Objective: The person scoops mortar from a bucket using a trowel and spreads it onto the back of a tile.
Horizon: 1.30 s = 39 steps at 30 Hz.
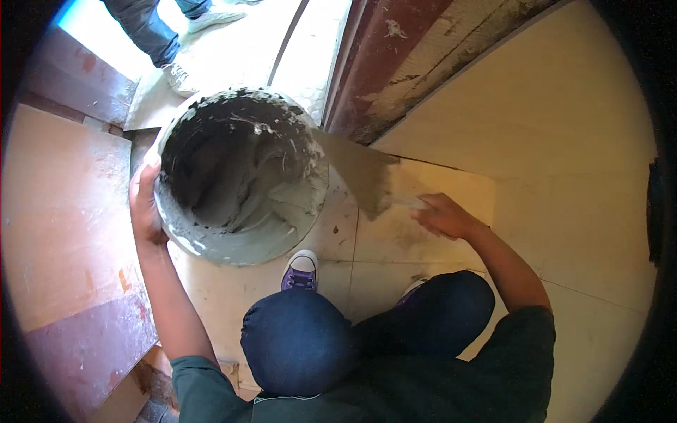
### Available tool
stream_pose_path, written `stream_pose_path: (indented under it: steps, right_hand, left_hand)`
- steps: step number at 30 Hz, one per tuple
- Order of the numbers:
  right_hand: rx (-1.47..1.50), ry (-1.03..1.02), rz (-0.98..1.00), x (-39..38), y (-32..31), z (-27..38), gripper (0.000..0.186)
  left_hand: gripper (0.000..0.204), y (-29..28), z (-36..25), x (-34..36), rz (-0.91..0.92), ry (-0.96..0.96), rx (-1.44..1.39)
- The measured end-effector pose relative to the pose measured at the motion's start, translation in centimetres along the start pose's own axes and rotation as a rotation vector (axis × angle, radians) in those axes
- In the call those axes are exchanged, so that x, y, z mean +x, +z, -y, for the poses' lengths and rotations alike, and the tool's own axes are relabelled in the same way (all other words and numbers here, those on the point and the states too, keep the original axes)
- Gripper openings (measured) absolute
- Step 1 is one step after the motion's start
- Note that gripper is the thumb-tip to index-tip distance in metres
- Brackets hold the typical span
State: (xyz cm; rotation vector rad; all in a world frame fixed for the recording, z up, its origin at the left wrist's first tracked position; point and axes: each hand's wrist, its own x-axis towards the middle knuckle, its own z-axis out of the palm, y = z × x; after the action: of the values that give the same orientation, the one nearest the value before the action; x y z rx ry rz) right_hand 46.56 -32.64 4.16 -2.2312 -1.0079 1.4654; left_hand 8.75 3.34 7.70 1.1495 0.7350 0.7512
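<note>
A large round bucket (319,201) with a smeared, crusted rim is tilted so that its mouth faces me. Wet grey mortar (236,176) coats the inside and lies thick toward the near side. My left hand (147,201) grips the bucket's left side, thumb near the rim and the other fingers partly hidden behind it. To the right of the bucket, my right hand (446,216) is closed round the pale handle of a wide flat trowel (361,173). Its grey-smeared blade points left, its far end meeting the bucket's right edge in the picture; whether they touch I cannot tell.
Beige tiles (391,282) cover the floor under my shoe (301,268). A stained reddish door frame (384,49) rises beyond the trowel, beside a plain wall (536,106). Another person's legs (144,32) stand in the bright doorway. Boards (70,204) lean at the left.
</note>
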Motion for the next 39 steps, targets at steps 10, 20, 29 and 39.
stream_pose_path:
  steps: [10,20,29,39]
  right_hand:
    - [-0.692,-0.358,-0.254,-6.2,-2.7,14.4,0.037]
    - [-1.469,-0.435,-0.465,0.3,1.7,24.2,0.014]
    - [-1.143,-0.325,-0.11,1.3,3.3,21.1,0.014]
    - [-0.912,-0.245,0.185,4.8,5.1,21.4,0.022]
  left_hand:
    - [0.049,0.1,0.7,-1.6,-0.089,0.03,0.096]
    - [0.043,6.3,0.6,-3.1,-0.078,0.272,0.401]
    - [0.048,9.0,1.1,-3.8,-0.06,0.342,0.487]
    - [0.048,9.9,1.2,-3.7,-0.037,0.355,0.593]
